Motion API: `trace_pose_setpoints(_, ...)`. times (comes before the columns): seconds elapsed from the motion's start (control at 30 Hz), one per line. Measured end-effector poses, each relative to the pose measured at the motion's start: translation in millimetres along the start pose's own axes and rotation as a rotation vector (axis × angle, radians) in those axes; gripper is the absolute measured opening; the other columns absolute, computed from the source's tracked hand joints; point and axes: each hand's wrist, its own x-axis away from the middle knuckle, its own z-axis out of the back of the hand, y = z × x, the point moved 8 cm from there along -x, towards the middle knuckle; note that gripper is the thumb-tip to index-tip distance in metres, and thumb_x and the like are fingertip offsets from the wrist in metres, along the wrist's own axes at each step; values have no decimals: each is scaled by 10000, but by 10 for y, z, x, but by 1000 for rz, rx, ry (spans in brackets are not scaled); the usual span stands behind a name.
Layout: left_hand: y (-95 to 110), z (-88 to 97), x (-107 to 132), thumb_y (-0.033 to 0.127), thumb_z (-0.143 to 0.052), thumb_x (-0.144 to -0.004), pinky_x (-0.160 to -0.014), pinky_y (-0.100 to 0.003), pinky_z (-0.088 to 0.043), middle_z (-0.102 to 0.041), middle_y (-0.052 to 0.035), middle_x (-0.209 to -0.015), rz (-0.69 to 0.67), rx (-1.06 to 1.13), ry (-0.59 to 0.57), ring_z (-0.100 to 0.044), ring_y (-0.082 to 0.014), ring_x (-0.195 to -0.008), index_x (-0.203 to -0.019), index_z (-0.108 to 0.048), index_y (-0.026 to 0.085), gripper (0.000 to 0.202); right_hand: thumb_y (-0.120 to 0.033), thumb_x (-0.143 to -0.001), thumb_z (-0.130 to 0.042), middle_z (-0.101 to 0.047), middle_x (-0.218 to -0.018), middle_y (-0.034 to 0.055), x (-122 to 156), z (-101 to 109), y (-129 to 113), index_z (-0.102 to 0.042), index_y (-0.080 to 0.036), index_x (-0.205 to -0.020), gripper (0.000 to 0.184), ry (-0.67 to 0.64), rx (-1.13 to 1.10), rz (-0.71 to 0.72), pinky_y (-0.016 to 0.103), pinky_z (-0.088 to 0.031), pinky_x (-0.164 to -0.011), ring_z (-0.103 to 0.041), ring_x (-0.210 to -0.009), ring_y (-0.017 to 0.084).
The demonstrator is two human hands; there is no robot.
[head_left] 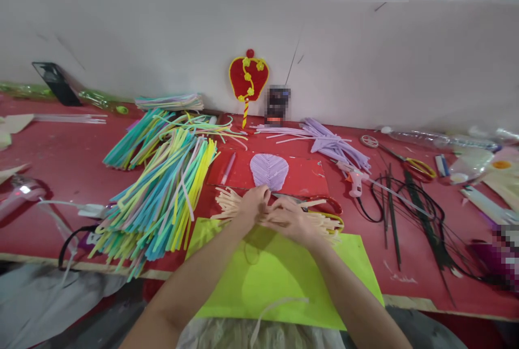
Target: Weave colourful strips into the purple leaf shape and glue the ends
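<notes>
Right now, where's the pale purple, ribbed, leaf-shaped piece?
In the head view, the pale purple piece lies near the middle on the flat red board, just beyond your left hand and right hand, with the slim purple pen to its left.

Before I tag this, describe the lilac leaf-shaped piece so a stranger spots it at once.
On the red table, a bright red panel lies beyond the left hand and right hand. On it sits the lilac piece, broad and rounded. Slanting ribs along a centre line set it apart from the loose lilac strips to its right.
</notes>
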Motion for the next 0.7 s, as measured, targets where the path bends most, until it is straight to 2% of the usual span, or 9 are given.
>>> trace_pose_setpoints(0.13,-7,-11,-58,283,-369,-877,-605,-268,-346,-650,-62,-775,-28,-12,29,-569,-170,-682,-797,-577,194,240,-391,-830,-557,-604,-816,45,-18,-273,-234,-649,-198,-824,214,-158,-37,156,271,-435,-738,-549,-809,151)
trace_pose_setpoints(0.23,-36,-31,-88,271,-369,-875,-600,-257,-341,-656,-62,-795,-41,-56,38,-588,-168,-707,-815,-578,192,231,-393,-830,-557,-595,-812,46,-18,-369,-257,-656,-195,-841,221,-204,3,168,270,-428,-731,-542,-807,152)
trace_pose_setpoints(0.37,-49,-20,-90,277,-366,-880,-611,-251,-351,-667,-60,-827,-44,-87,55,-602,-162,-739,-824,-589,199,242,-320,-845,-554,-608,-823,39,20,-459,-253,-660,-203,-862,160,-260,89,212,294,-418,-782,-539,-830,158)
trace_pose_setpoints(0.5,-34,-4,-77,271,-362,-882,-629,-250,-363,-669,-61,-837,-46,-97,73,-605,-161,-746,-832,-597,197,251,-244,-824,-581,-636,-852,36,41,-534,-283,-657,-196,-877,104,-316,125,184,312,-404,-842,-551,-872,168)
trace_pose_setpoints(0.7,-47,-52,-85,277,-342,-889,-629,-249,-364,-665,-61,-840,-40,-106,63,-608,-165,-764,-854,-592,200,264,-175,-841,-534,-656,-855,42,25,-554,-301,-661,-173,-835,127,-380,46,127,278,-417,-794,-568,-839,157)
